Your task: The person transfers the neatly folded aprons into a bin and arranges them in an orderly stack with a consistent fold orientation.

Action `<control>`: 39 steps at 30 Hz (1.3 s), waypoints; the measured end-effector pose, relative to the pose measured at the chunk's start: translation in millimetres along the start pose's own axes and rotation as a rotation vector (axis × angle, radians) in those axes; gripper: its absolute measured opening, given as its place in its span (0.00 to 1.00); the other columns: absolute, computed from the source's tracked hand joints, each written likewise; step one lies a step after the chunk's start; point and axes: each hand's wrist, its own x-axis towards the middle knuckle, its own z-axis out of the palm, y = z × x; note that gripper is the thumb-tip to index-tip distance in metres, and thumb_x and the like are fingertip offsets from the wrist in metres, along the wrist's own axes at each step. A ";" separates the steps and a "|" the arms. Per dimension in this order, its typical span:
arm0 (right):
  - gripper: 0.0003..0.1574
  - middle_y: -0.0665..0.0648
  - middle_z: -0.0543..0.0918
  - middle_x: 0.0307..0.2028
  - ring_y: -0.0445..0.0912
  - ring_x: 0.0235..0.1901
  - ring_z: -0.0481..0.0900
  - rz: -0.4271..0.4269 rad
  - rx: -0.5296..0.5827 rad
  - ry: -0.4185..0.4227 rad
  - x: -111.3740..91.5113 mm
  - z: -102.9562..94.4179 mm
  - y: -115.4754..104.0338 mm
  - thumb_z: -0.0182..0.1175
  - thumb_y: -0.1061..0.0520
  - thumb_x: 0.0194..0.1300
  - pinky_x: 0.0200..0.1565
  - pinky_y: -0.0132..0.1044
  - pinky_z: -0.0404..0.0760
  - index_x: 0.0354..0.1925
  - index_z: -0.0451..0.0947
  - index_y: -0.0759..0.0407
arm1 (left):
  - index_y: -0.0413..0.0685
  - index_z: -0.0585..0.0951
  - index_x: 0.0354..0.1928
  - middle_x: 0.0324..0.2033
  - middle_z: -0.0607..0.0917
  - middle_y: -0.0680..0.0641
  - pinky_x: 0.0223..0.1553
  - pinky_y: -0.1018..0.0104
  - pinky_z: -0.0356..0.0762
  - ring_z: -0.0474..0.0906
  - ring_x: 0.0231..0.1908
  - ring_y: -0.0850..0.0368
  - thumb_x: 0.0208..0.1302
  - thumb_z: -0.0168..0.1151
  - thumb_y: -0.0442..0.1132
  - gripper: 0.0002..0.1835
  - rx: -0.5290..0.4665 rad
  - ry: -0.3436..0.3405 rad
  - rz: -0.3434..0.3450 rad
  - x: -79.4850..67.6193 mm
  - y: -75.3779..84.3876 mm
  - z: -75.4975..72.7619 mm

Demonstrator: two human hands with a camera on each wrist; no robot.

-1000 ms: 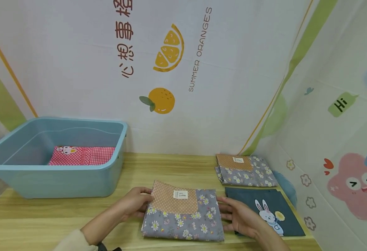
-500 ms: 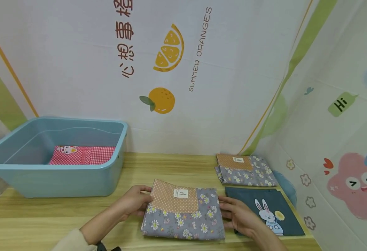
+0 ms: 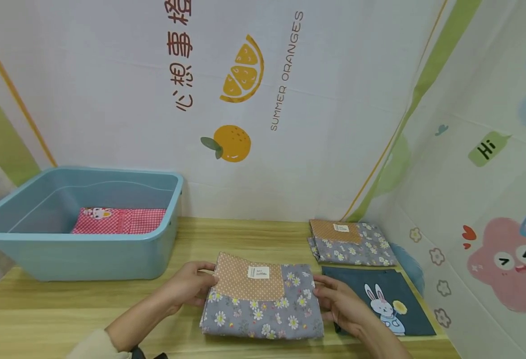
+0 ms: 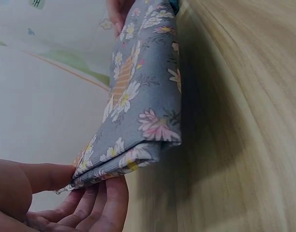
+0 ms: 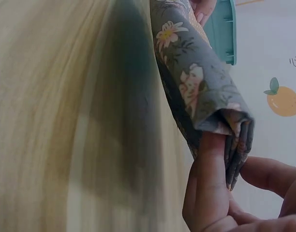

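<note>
clock face centred on folded floral cloth (image 3: 263, 316), held level at its left and right ends, both raised off wood-grain tabletop (image 3: 240, 242). at nine o'clock, left hand (image 3: 194, 283): partly curled, pinching the cloth's end with thumb above and fingers below. at three o'clock, right hand (image 3: 341, 303): likewise partly curled, gripping the opposite end, thumb above, fingers underneath (in the right wrist view, one fingertip at the mouth of the fold). at eleven o'clock on the cloth: tan dotted patch (image 3: 236, 283) with white label (image 3: 258, 272). farther out at three o'clock, partly hidden by the right hand: dark folded cloth (image 3: 415, 314). at two o'clock: second floral cloth (image 3: 355, 249). at ten o'clock: blue tub (image 3: 97, 259), with red checked cloth (image 3: 124, 222) inside.
</note>
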 end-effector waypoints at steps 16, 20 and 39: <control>0.48 0.78 0.42 0.77 0.72 0.76 0.45 -0.031 -0.080 0.006 -15.2 5.7 -25.9 0.55 0.50 0.76 0.60 0.65 0.76 0.80 0.41 0.66 | 0.25 0.63 0.69 0.51 0.83 0.34 0.39 0.52 0.88 0.85 0.40 0.52 0.72 0.56 0.35 0.29 0.014 -0.036 0.065 -23.9 19.2 -10.4; 0.47 0.78 0.45 0.76 0.70 0.74 0.54 -0.039 -0.107 0.015 -23.0 6.1 -32.1 0.53 0.51 0.77 0.49 0.46 0.82 0.79 0.42 0.65 | 0.25 0.63 0.69 0.52 0.82 0.33 0.40 0.52 0.87 0.84 0.41 0.52 0.72 0.57 0.36 0.30 0.013 -0.048 0.080 -29.1 23.7 -12.5; 0.45 0.71 0.51 0.76 0.53 0.65 0.72 -0.138 -0.088 -0.080 -14.4 55.6 -95.4 0.55 0.53 0.76 0.42 0.38 0.83 0.79 0.45 0.61 | 0.31 0.58 0.75 0.65 0.75 0.29 0.48 0.54 0.86 0.80 0.53 0.51 0.75 0.56 0.44 0.35 0.146 0.000 0.141 -70.7 58.5 -83.2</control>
